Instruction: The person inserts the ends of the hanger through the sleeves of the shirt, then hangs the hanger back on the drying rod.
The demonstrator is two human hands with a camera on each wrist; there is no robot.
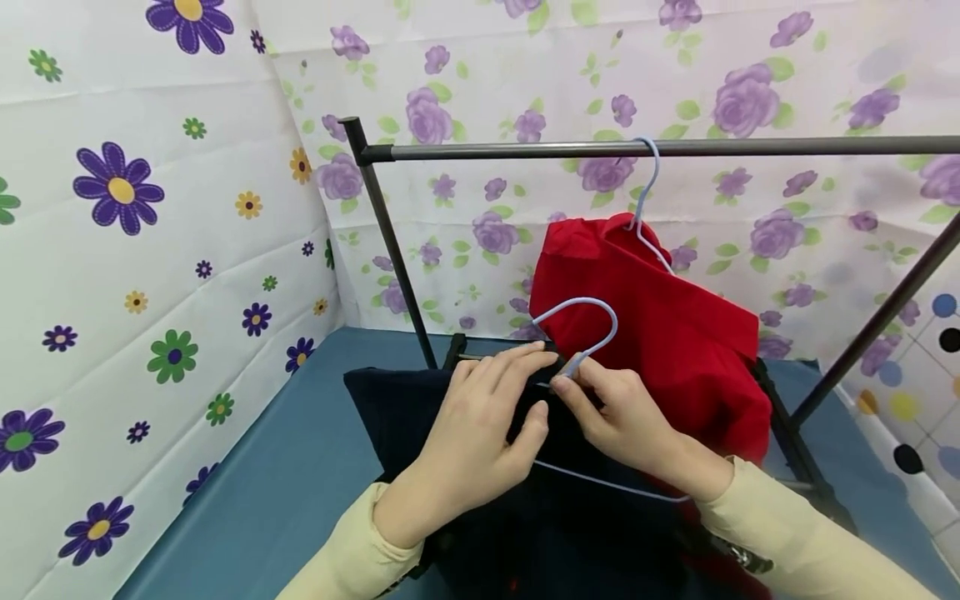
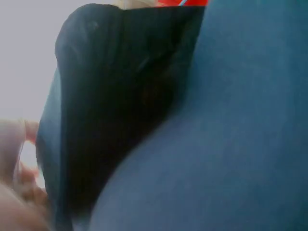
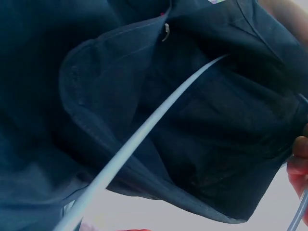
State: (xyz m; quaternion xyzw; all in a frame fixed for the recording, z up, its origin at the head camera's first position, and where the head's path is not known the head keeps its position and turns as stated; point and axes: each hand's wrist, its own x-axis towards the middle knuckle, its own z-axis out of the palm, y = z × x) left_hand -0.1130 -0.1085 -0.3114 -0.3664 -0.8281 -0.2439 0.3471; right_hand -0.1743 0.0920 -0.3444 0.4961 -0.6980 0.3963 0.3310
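A dark navy garment (image 1: 405, 400) hangs below both hands. A light blue hanger (image 1: 615, 323) is partly inside it, hook upward. My right hand (image 1: 626, 417) pinches the hanger at the base of its hook. My left hand (image 1: 483, 417) lies over the garment's top edge with fingers extended, their tips near the hook's base. In the right wrist view the hanger's lower bar (image 3: 130, 144) runs into the garment's opening (image 3: 202, 134), where its far end is hidden by cloth. Dark cloth (image 2: 125, 72) fills much of the left wrist view.
Behind the hands, a red garment (image 1: 637, 308) hangs on another light blue hanger (image 1: 649, 179) from a grey metal rail (image 1: 510, 151). The rack's left post (image 1: 393, 250) and right post (image 1: 877, 325) slope down to a blue-covered surface (image 1: 300, 433). Floral sheets (image 1: 480, 192) form the backdrop.
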